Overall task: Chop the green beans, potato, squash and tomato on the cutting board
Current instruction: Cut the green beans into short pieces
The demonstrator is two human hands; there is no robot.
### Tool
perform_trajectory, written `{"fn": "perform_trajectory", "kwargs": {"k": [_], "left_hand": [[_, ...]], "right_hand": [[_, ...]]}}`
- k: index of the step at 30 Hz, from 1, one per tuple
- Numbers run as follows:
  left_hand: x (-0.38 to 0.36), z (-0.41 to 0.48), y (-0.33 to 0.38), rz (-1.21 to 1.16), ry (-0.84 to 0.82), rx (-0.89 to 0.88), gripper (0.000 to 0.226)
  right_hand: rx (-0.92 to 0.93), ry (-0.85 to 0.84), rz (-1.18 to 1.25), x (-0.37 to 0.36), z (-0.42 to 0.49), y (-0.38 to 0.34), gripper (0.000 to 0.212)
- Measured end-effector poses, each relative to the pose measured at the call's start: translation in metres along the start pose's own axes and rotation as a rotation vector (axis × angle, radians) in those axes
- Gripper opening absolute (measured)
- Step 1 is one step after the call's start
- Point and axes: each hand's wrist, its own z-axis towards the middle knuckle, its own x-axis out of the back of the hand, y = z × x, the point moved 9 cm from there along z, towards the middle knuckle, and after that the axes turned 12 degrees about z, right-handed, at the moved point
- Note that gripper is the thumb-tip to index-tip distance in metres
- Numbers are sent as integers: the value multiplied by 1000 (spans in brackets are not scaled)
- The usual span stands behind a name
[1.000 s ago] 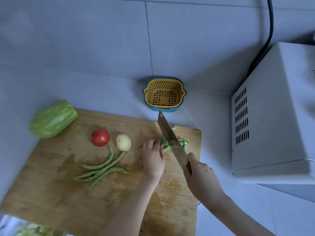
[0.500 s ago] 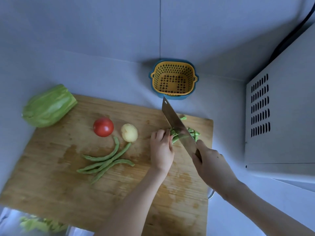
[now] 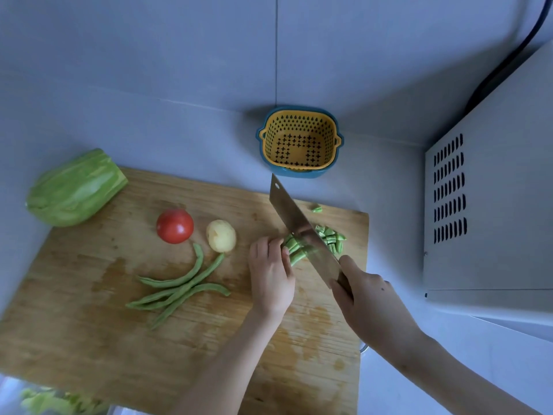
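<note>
Right of centre in the frame, the right hand point(image 3: 368, 298) has its grip wrapped round the handle of the cleaver point(image 3: 299, 232), right up vs. the blade, prob. for control of a wide, heavy blade. The blade runs diagonally up-left, edge down on the bean bundle point(image 3: 294, 250). Just left of it, the left hand point(image 3: 270, 277) has its grip curled over the bundle w/ tips tucked. It presses the beans together on the cutting board point(image 3: 89, 324), so several get cut per stroke & the tips stay off the edge. Can't tell if the blade touches the knuckles.

Cut pieces point(image 3: 330, 238) pile up on the blade's far side, near the board's upper-right corner, w/ one stray piece point(image 3: 317, 209) above them. Whole beans point(image 3: 182, 287) lie fanned lower left of the left hand, near enough to be the next batch. The potato point(image 3: 221, 236) & tomato point(image 3: 174, 226) sit side by side above them, uncut. The squash point(image 3: 76, 188) is at upper left, partly over the board's corner & partly on the tabletop point(image 3: 389, 187), i.e. parked out of the way.

A strainer basket point(image 3: 300, 142) stands behind the board, likely for chopped veg. A microwave point(image 3: 493, 205) fills the right edge. Judging by this, the task is early: beans part done, 3 veg to go.
</note>
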Motion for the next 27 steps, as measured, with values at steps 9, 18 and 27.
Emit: {"fn": "perform_trajectory", "kwargs": {"k": [9,18,27], "left_hand": [[3,5,0,-34,42,-9,18],[8,2,-4,-32,23,33,12],[9,-6,-15,2,33,65,12]], "right_hand": [[-20,11,-30,-26,17,-2,10],[30,61,59,-7,10,-2,25],[40,-73,-73,-19,2,-12,17]]}}
